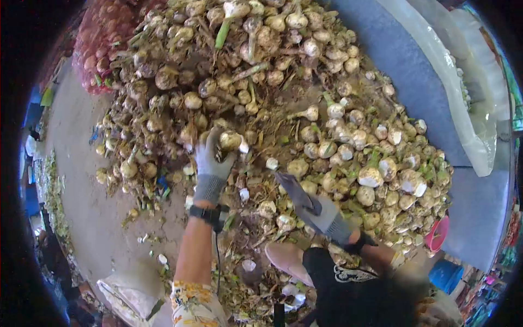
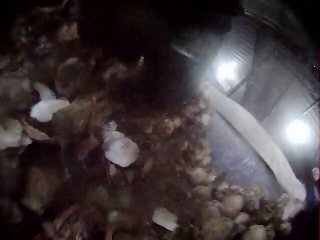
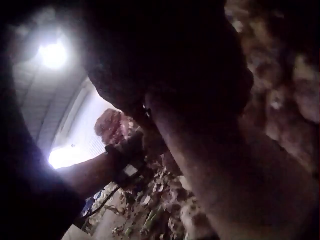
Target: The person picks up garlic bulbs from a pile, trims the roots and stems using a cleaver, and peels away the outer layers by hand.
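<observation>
a bulb (image 1: pixel 230 141), probably light, firm and dry-skinned, is held in the curled fingers of the left hand (image 1: pixel 213 163) near the piled bulbs (image 1: pixel 166 78) and is best gripped round its widest part, while a blade (image 1: pixel 296 192) is clasped by the right hand (image 1: pixel 328 217).
</observation>
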The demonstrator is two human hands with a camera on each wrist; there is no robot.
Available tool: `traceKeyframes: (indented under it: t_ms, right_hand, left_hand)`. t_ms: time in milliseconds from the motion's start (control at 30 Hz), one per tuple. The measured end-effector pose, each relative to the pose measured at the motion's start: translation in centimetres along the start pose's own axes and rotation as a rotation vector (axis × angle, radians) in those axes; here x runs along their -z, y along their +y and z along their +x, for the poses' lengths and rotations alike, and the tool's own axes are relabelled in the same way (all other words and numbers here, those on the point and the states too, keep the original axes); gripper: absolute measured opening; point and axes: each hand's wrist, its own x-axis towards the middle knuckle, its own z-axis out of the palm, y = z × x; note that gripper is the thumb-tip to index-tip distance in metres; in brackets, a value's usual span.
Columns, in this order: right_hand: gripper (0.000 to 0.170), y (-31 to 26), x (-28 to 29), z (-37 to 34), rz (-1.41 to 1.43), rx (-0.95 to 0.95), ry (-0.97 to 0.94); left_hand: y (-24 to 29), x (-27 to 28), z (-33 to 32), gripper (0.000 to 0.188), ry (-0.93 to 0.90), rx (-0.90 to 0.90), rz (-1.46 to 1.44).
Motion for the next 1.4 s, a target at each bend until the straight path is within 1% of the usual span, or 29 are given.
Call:
traceKeyframes:
  t_ms: [33,67,133,167,200,267,333,367,467,567,600,633,667,700,733,767,867,900,933,1000,1033,1100,1133,1167,1200,1267,1333,1367,1400]
  right_hand:
    - [0.027,-1.2,0.0,0.6,-0.166,0.111,0.064]
    - [0.027,-2.8,-0.4,1.7,-0.393,0.313,0.199]
    - [0.030,-6.1,-0.6,3.0,-0.570,0.468,0.226]
    - [0.032,-7.2,-0.9,3.4,-0.633,0.552,0.243]
    - [0.034,-8.1,-1.2,3.7,-0.697,0.636,0.263]
    - [0.039,-8.9,-1.7,3.5,-0.758,0.719,0.200]
    - [0.040,-9.0,-2.1,3.1,-0.751,0.822,0.187]
    - [0.041,-8.9,-2.3,2.7,-0.765,0.813,0.178]
    - [0.039,-9.1,-2.8,1.7,-0.799,0.750,0.161]
    - [0.035,-8.3,-3.5,2.5,-0.684,0.605,0.092]
    - [0.035,-7.6,-4.0,2.2,-0.742,0.580,0.086]
    - [0.035,-6.5,-4.6,2.3,-0.810,0.569,0.087]
    - [0.035,-5.2,-5.0,2.7,-0.875,0.545,0.094]
    - [0.034,-3.4,-5.0,4.6,-0.857,0.234,-0.112]
    - [0.036,-2.1,-3.8,5.2,-0.788,0.064,-0.137]
    - [0.037,-1.1,-2.8,4.1,-0.659,0.104,-0.045]
    - [0.039,-3.1,-0.5,3.0,-0.410,0.188,0.174]
    - [0.039,-4.0,0.4,3.0,-0.355,0.205,0.247]
    - [0.039,-3.9,0.4,2.6,-0.274,0.253,0.300]
    - [0.040,-3.0,-0.5,2.5,-0.106,0.345,0.390]
    - [0.041,-0.7,-1.3,3.2,0.392,-0.044,0.054]
    - [0.049,1.3,-4.5,2.8,0.459,-0.365,-0.135]
    - [0.046,1.7,-5.0,2.4,0.497,-0.356,-0.151]
    - [0.043,1.9,-5.5,2.0,0.551,-0.255,-0.134]
    - [0.040,2.5,-5.3,1.6,0.580,-0.195,-0.118]
    - [0.034,2.8,-4.1,0.9,0.616,-0.156,-0.081]
    - [0.029,2.9,-1.8,0.7,0.613,-0.152,-0.027]
    - [0.026,2.7,-1.0,0.6,0.603,-0.160,-0.012]
    - [0.027,2.5,-0.7,0.4,0.575,-0.174,-0.022]
  left_hand:
    - [0.7,0.7,-2.1,0.069,-0.015,0.104,-0.398]
    - [1.8,1.3,-3.9,0.070,-0.018,0.205,-0.797]
    - [3.3,2.4,-7.5,0.069,-0.016,0.257,-0.858]
    - [6.5,4.3,-8.2,0.070,-0.110,0.371,-0.904]
    - [7.2,4.9,-9.4,0.072,-0.176,0.433,-1.005]
    - [8.8,5.4,-10.2,0.076,-0.164,0.326,-0.963]
    - [9.4,5.8,-10.8,0.076,-0.133,0.478,-0.945]
    - [9.5,6.0,-11.1,0.076,-0.120,0.553,-0.936]
    - [8.5,5.4,-12.0,0.073,-0.057,0.338,-0.841]
    - [8.9,4.8,-12.9,0.056,-0.014,0.448,-0.958]
    - [9.0,4.6,-13.2,0.052,0.002,0.474,-1.018]
    - [8.4,4.7,-13.5,0.044,-0.113,0.659,-0.945]
    - [9.1,4.8,-14.3,0.048,-0.143,0.576,-0.999]
    - [9.7,5.0,-15.0,0.051,-0.175,0.494,-1.056]
    - [12.2,6.5,-14.8,0.056,-0.210,0.354,-0.945]
    - [14.8,8.0,-14.8,0.061,-0.226,0.215,-0.835]
    - [12.0,6.5,-12.1,0.066,-0.032,0.365,-0.865]
    - [9.7,5.6,-11.5,0.067,0.019,0.315,-0.580]
    - [7.0,4.3,-11.9,0.066,0.125,0.227,-0.487]
    - [7.3,4.3,-11.4,0.062,0.201,0.376,-0.677]
    - [8.6,4.0,-11.2,0.058,0.223,0.432,-0.870]
    - [14.2,3.7,-9.2,0.054,0.130,0.392,-1.051]
    - [16.3,2.8,-8.6,0.063,0.059,0.221,-1.074]
    - [18.0,1.8,-8.1,0.074,-0.081,0.149,-0.880]
    - [19.6,0.2,-6.5,0.079,-0.069,-0.219,-0.912]
    - [17.9,-1.7,-5.3,0.073,-0.074,-0.115,-0.606]
    - [11.0,-2.5,0.2,0.069,-0.027,-0.145,-0.174]
    - [10.9,-0.2,2.8,0.063,-0.193,0.278,0.239]
    - [5.9,-1.6,3.9,0.063,-0.050,0.284,0.432]
